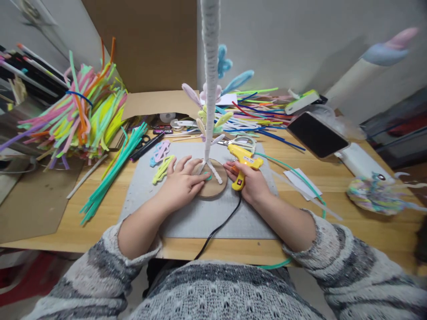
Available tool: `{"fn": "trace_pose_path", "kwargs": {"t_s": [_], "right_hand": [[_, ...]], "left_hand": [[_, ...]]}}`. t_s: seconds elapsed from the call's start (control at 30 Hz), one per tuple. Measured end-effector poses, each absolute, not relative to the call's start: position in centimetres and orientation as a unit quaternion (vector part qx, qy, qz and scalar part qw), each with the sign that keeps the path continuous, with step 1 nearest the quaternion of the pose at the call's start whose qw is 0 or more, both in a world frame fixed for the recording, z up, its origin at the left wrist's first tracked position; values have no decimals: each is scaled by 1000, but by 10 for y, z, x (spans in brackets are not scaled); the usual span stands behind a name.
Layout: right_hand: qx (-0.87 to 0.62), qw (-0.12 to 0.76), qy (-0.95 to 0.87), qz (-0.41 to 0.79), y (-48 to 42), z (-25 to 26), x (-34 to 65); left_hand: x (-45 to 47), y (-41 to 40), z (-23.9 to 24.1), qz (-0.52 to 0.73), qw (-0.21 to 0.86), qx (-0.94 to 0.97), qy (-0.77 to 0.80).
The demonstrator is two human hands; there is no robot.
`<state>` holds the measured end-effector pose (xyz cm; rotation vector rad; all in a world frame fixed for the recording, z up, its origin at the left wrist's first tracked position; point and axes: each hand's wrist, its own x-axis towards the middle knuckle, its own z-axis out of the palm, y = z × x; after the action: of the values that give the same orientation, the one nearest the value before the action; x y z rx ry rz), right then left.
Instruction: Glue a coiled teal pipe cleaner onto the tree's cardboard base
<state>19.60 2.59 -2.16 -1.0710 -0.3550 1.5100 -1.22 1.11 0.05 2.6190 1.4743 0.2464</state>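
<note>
My left hand point(180, 182) lies with fingers spread at the left side of a round cardboard base point(211, 191). Its index fingertip touches the base beside a small green bit point(208, 176). From the base rises a white fuzzy-wrapped stem point(210, 89), upright, its splayed feet resting on the disc. My right hand point(255, 182) is closed around a yellow hot glue gun point(242, 155) just right of the base, nozzle toward the upper left. Pastel pipe-cleaner petals, including a blue one point(238, 81), show around the stem; whether they are attached is unclear.
A grey cutting mat point(196, 226) lies under the base. Yellow and pink bent pipe-cleaner shapes point(163, 169) sit left, near green pipe cleaners point(116, 173). Scissors point(245, 143) lie behind the glue gun, whose black cord point(218, 229) crosses the mat. A phone point(318, 134) stands right.
</note>
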Motion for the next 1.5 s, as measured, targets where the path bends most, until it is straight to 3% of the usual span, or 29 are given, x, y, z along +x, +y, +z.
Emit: {"fn": "trace_pose_path", "kwargs": {"t_s": [0.33,0.53,0.6,0.7,1.0,1.33,1.5], "right_hand": [[-462,583,-159,649,26,-21,196],[-472,579,-154,646,26,-20,196],[-471,579,-155,647,26,-20,196],[-466,578,-158,650,26,-21,196],[-468,578,-160,649,25,-20,195],[-443,623,-158,625,23,-25,193],[-430,682,-212,552,20,-23,196]], "left_hand": [[-21,19,-4,115,127,871,461],[-23,27,-9,363,231,781,454],[-22,24,-9,392,247,742,484],[-17,17,-6,336,266,761,487],[-9,9,0,197,165,860,441],[-2,7,7,171,142,859,461],[-4,5,0,215,152,849,458]]}}
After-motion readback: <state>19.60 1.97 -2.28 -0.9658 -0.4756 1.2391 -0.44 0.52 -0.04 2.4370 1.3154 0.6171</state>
